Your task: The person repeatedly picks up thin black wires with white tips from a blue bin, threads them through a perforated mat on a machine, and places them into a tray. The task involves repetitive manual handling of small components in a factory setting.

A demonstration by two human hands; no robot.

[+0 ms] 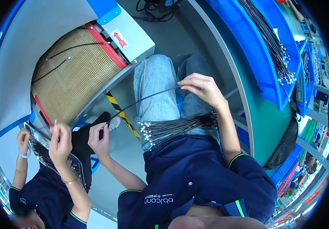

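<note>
A thin black cable (pixel 145 99) stretches between my two hands above my lap. My left hand (pixel 99 141) pinches its lower left end, to the left of my knees. At the other end, my right hand (pixel 199 87) is closed on the cable between thumb and fingers, over my right thigh. Across my lap lies a bundle of black cables (pixel 179 128) with small white connectors at their left ends. The connectors on the held cable are too small or covered by my fingers to make out.
At the upper left, a machine's brown mesh belt (pixel 76 63) carries several black cables. A co-worker's hands (pixel 60 143) are raised at the left, beside a tray of cables (pixel 78 168). To the right, blue bins (pixel 265 82) of cables stand on a green table (pixel 269 128).
</note>
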